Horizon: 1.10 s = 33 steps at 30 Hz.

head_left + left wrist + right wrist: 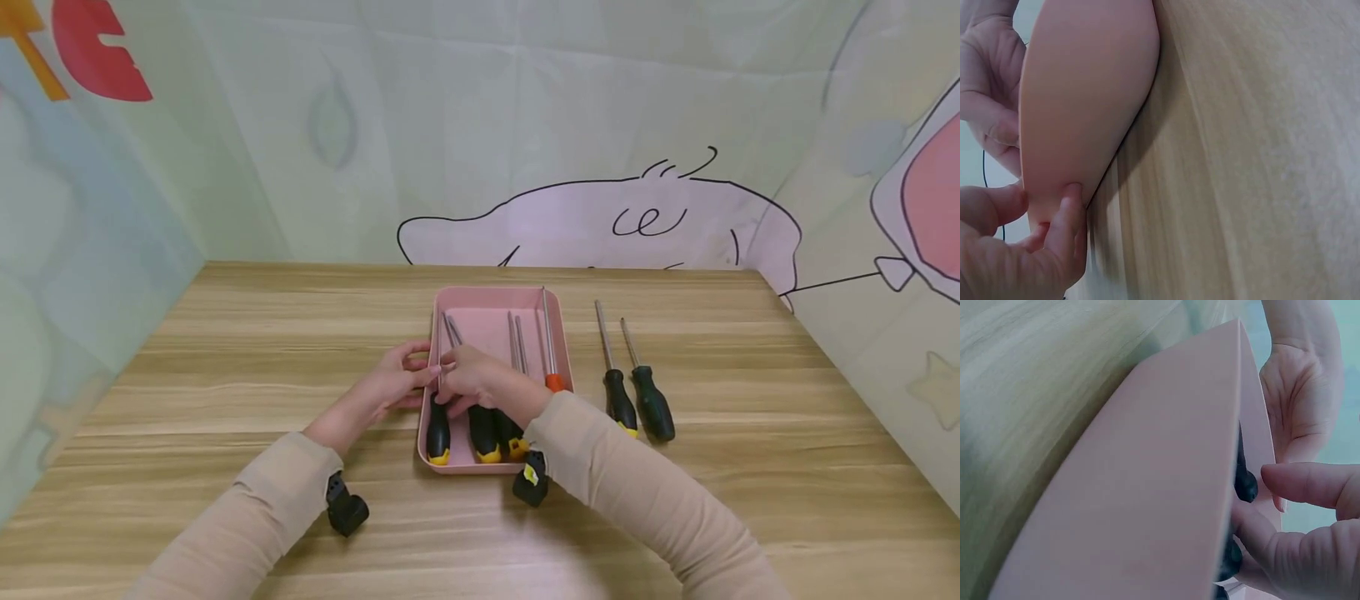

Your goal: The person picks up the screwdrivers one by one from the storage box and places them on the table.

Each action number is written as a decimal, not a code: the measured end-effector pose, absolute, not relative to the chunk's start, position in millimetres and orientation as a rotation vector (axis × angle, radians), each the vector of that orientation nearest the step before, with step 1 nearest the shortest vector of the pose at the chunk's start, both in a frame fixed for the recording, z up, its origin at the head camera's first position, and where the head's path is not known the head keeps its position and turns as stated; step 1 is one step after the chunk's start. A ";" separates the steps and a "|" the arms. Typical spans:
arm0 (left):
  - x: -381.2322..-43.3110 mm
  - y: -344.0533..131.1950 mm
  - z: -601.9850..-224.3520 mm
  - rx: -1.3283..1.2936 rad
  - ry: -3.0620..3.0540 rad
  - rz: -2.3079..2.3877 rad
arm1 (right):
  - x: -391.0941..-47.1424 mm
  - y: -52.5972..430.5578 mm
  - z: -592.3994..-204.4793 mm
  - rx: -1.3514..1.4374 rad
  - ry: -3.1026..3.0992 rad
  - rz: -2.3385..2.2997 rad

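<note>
In the head view a pink tray holds several screwdrivers with black and yellow handles. My left hand pinches the tray's left wall. The left wrist view shows the thumb at its rim and fingers outside. My right hand reaches inside the tray, beside the shaft of the leftmost screwdriver. In the right wrist view its thumb and forefinger stand apart near a black handle. Under the right hand lies another black and yellow screwdriver; a further one is partly covered by the wrist.
An orange-handled screwdriver leans along the tray's right side, its shaft tip at the far rim. Right of the tray, a black and yellow screwdriver and a dark green one lie on the wooden table. A printed cloth hangs behind.
</note>
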State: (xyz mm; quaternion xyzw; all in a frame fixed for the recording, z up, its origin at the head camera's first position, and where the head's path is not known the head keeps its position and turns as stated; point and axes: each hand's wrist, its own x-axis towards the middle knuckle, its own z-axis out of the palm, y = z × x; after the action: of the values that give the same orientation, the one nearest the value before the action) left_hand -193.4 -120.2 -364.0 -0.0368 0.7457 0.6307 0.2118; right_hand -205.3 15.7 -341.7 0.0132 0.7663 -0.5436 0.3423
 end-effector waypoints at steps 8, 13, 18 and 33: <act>-193.7 -121.2 -363.9 -0.086 2.050 1.774 | -205.3 14.6 -344.1 0.013 1.951 -1.479; -194.1 -121.7 -365.0 -0.082 2.049 1.778 | -204.2 15.3 -344.5 -0.005 1.963 -1.477; -193.9 -122.3 -366.4 -0.084 2.047 1.780 | -202.3 16.9 -344.9 -0.052 1.981 -1.477; -194.4 -123.3 -366.4 -0.074 2.050 1.776 | -202.4 19.8 -343.3 -0.120 1.989 -1.465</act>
State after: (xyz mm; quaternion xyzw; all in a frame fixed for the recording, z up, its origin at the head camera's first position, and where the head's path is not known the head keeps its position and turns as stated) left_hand -194.4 -123.3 -366.4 -0.0266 0.7383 0.6396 0.2124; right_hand -202.4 19.8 -343.3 -0.0458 0.7598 -0.5595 0.3281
